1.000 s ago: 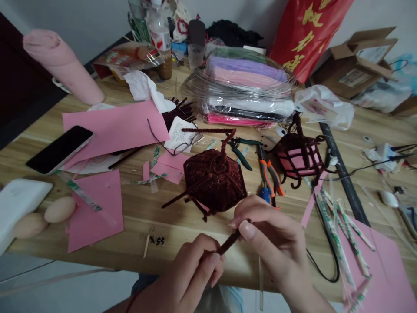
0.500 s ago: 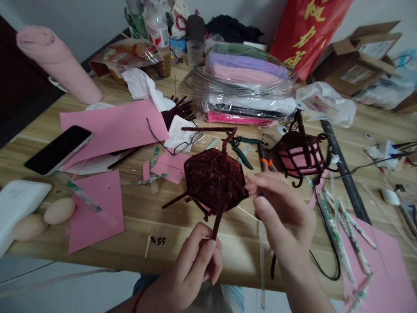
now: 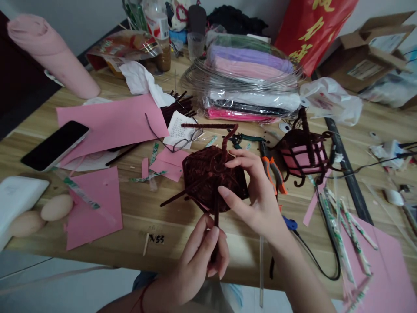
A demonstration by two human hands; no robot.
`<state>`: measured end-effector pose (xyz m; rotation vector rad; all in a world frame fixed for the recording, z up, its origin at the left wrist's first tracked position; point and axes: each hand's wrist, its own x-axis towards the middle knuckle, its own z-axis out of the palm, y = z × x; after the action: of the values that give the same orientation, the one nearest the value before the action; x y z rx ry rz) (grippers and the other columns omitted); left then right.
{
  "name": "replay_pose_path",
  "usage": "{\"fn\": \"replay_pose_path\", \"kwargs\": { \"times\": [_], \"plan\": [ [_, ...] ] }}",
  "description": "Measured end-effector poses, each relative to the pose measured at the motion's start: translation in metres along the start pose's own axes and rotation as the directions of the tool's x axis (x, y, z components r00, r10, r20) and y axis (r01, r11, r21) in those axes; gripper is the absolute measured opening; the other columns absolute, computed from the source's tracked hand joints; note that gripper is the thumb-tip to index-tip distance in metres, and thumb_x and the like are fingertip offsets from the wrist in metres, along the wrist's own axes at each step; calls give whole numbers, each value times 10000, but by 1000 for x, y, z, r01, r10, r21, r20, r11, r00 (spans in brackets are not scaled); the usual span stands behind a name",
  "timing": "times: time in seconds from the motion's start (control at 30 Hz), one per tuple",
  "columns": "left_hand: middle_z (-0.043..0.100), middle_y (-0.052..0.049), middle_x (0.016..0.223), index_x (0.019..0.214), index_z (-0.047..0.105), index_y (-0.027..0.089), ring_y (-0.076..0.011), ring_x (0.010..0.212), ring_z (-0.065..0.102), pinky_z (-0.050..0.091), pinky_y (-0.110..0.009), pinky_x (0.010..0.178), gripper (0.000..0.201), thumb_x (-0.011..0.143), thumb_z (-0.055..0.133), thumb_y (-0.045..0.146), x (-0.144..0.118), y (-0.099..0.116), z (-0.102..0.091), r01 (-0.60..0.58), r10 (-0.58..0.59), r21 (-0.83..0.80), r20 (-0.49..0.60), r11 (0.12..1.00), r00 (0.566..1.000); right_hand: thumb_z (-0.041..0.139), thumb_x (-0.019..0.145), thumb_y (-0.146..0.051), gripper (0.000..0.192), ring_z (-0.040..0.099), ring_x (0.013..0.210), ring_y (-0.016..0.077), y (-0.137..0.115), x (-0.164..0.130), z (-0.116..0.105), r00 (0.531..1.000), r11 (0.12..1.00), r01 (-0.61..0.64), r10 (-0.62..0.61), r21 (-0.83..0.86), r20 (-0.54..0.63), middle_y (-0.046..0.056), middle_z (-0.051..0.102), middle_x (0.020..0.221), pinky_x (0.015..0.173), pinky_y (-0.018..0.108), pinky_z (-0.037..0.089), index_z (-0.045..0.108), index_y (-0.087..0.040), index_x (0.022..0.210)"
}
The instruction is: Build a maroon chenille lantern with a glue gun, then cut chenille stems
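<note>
The left hand [image 3: 200, 256] comes up from the near edge of the wooden surface [image 3: 153, 217], wrist low and fingers curled, its grip pinching the lower end of a dark red pipe cleaner [image 3: 216, 213] between thumb and forefinger. The right hand [image 3: 250, 191] reaches in from the lower right, forearm slanting up toward the middle; its fingers are spread and laid over the near right side of the woven dark red hexagonal piece [image 3: 208, 176], touching it without closing round anything.

The pipe cleaner stands nearly straight up in the picture, its long axis running away from the person: the bottom end is hidden in the left grip, the top end meets the near edge of the hexagonal piece, just beside the right thumb. That piece rests on the surface directly beyond both hands, with loose stems sticking out to the left and a curled stem rising from its centre.

To the right of it lie orange-handled pliers [image 3: 275, 171] and a small dark red lantern frame [image 3: 304, 154]. Pink paper sheets [image 3: 110, 119] and a black phone [image 3: 55, 145] lie well to the left.
</note>
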<state>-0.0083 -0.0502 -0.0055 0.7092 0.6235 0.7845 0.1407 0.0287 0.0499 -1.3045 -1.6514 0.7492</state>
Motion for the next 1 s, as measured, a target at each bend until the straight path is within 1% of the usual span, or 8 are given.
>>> {"fn": "replay_pose_path", "kwargs": {
  "times": [0.1,0.37,0.53,0.77,0.87,1.0],
  "plan": [
    [493,79,530,884,424,211,-57,411,321,257,-183,413,281,1041,322,421,1,-1,0,-23,23,-12,-2,1000,1000,711,799,-253,317,478,1282,274,3,2,3,1000,1000,-16,16,12,-24,86,530,1279,1110,513,359,543,-281,1066],
    [501,59,560,866,424,206,-72,463,383,310,-207,467,305,1041,305,425,3,4,4,-1,2,37,-32,999,999,708,797,-228,261,529,1198,263,2,7,4,999,999,-37,37,15,-29,66,566,1197,1069,502,380,545,-272,996],
    [534,45,582,875,407,211,-81,471,408,337,-220,487,289,1035,312,433,5,5,6,-7,7,29,-9,1000,1000,723,782,-231,244,530,1172,259,2,11,4,999,999,-39,40,22,-14,59,568,1160,1061,497,377,535,-264,935],
    [562,40,574,863,420,208,-76,458,414,335,-215,474,309,1026,337,457,7,1,6,-20,21,13,-17,1000,1000,688,769,-198,228,523,1176,256,0,13,0,998,998,-54,54,35,27,57,560,1144,1073,492,359,543,-258,934],
    [570,38,584,845,438,202,-69,455,413,337,-213,475,326,1023,349,461,8,3,7,-25,25,7,-13,1000,1000,674,749,-170,240,524,1174,255,2,14,-1,998,998,-55,54,25,27,51,560,1134,1067,484,367,539,-261,926],
    [577,24,582,810,463,194,-77,471,436,353,-221,488,351,1017,368,462,8,5,8,-2,2,18,-34,1000,999,674,746,-173,232,530,1157,256,4,15,-1,998,999,-51,51,5,23,49,566,1121,1046,476,387,541,-266,912]
  ]
}}
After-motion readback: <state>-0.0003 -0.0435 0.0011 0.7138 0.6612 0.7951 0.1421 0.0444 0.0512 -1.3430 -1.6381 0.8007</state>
